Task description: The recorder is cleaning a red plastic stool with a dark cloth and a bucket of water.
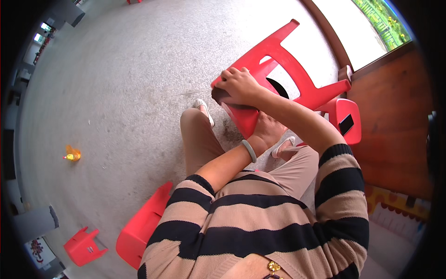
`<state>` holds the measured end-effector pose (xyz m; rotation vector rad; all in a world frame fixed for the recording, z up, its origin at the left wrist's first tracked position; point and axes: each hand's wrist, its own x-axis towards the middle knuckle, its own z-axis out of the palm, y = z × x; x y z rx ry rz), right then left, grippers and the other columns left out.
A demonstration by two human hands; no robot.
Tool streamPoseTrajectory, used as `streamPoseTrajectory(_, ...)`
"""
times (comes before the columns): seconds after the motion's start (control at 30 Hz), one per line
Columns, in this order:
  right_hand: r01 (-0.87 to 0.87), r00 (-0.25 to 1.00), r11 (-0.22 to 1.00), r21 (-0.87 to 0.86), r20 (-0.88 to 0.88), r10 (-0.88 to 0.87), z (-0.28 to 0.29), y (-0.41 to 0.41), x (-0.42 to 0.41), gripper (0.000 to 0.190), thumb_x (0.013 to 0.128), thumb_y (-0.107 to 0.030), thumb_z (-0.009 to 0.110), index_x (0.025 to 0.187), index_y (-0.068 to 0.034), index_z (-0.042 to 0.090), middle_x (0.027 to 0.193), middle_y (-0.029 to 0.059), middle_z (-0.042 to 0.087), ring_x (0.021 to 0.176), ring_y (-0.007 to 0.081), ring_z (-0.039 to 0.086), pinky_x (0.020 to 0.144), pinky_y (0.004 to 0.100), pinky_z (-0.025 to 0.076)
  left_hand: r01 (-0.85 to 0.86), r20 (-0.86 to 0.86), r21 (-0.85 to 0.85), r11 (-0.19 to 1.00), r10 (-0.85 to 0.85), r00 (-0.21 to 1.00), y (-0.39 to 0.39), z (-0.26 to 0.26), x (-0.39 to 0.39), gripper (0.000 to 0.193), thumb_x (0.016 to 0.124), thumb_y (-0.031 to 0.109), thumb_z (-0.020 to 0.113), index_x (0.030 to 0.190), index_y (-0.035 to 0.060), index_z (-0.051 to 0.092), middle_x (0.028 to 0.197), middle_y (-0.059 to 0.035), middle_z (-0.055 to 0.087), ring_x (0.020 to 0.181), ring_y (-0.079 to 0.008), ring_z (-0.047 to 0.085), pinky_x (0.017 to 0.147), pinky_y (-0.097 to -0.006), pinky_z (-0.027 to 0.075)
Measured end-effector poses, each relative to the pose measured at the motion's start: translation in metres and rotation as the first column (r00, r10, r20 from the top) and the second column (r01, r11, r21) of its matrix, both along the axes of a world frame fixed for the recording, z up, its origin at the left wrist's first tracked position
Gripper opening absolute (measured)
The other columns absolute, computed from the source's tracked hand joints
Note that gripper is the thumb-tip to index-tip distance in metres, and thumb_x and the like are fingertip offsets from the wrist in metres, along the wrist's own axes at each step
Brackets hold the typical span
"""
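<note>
A red plastic stool (240, 120) is tipped on its side in front of my knees, its legs pointing away to the upper right. My left hand (270, 129), with a grey band at the wrist, grips its near side. Crossing above it, my right forearm brings my right hand (240, 85) onto the stool's left corner, fingers curled over the red edge. A dark, cloth-like piece (221, 96) lies under the right palm against that corner. Beyond my right wrist shows a black curved shape (277, 86); whether it joins the dark piece is hidden by my hand and arm.
A small red stool (352, 113) on the right carries a black smartphone (346, 124), beside a brown wooden panel (390, 115). At lower left are a red plastic seat (137, 233) and another small red stool (82, 246). A yellow-orange bottle (73, 154) is on the speckled floor (132, 104).
</note>
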<state>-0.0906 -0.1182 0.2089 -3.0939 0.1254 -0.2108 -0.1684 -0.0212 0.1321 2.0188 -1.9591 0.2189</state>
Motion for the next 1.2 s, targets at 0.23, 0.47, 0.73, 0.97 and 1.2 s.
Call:
streamPoseTrajectory(0.23,0.481,0.831,0.848,-0.222,-0.193,-0.522,-0.01,0.006,0.089,0.03,0.094,-0.034,0.066,0.112,-0.012,0.076,0.123,0.0084,0.066,0.118,0.027,0.059,0.092,0.0533,0.045,0.075,-0.137,-0.188,0.979,-0.102,0.985,-0.004,-0.017,-0.001,0.082,0.102,0.047,0.047,0.163,0.001,0.018,0.147,-0.0223,0.05,0.132,-0.0391,0.049,0.116,-0.0544,0.031)
streamPoseTrajectory(0.47,0.065,0.998,0.991,-0.116,-0.002,-0.066,-0.005,0.033,0.023,0.034,0.081,-0.04,0.077,0.108,-0.018,0.075,0.116,0.005,0.064,0.114,0.0254,0.059,0.091,0.0512,0.047,0.112,-0.408,-0.245,0.963,-0.208,0.889,0.003,-0.005,0.022,0.058,0.102,0.027,0.053,0.153,0.0041,0.041,0.151,-0.019,0.051,0.138,-0.0337,0.05,0.116,-0.0477,0.037)
streamPoseTrajectory(0.73,0.055,0.996,0.998,-0.032,0.072,-0.052,-0.005,0.032,-0.041,0.043,0.073,-0.044,0.084,0.109,-0.024,0.074,0.113,0.0029,0.061,0.115,0.0229,0.057,0.091,0.0467,0.047,0.489,-0.229,-0.477,0.73,-0.641,0.733,0.058,0.006,0.05,0.01,0.086,0.01,0.064,0.096,0.0095,0.067,0.099,-0.0109,0.068,0.099,-0.0297,0.067,0.089,-0.0476,0.053)
streamPoseTrajectory(0.97,0.136,0.965,0.986,-0.099,0.24,-0.109,-0.017,0.047,-0.043,0.024,0.08,-0.032,0.069,0.098,-0.017,0.073,0.109,0.0017,0.063,0.109,0.0225,0.058,0.086,0.0448,0.044,-0.346,-0.456,-0.418,0.84,0.136,0.879,0.045,0.051,0.165,0.022,0.094,0.019,0.068,0.104,0.0024,0.059,0.104,-0.0198,0.062,0.101,-0.0408,0.059,0.091,-0.0492,0.047)
streamPoseTrajectory(1.2,0.161,0.954,0.975,-0.152,0.277,-0.114,-0.028,0.063,-0.056,0.017,0.083,-0.025,0.063,0.098,-0.02,0.071,0.097,-0.0004,0.059,0.1,0.0208,0.057,0.087,0.0445,0.042,-0.094,-0.571,0.287,0.953,0.249,0.782,-0.066,0.008,0.225,0.089,0.084,0.051,0.078,0.145,-0.0039,0.044,0.139,-0.0324,0.055,0.134,-0.0422,0.053,0.113,-0.0454,0.042)
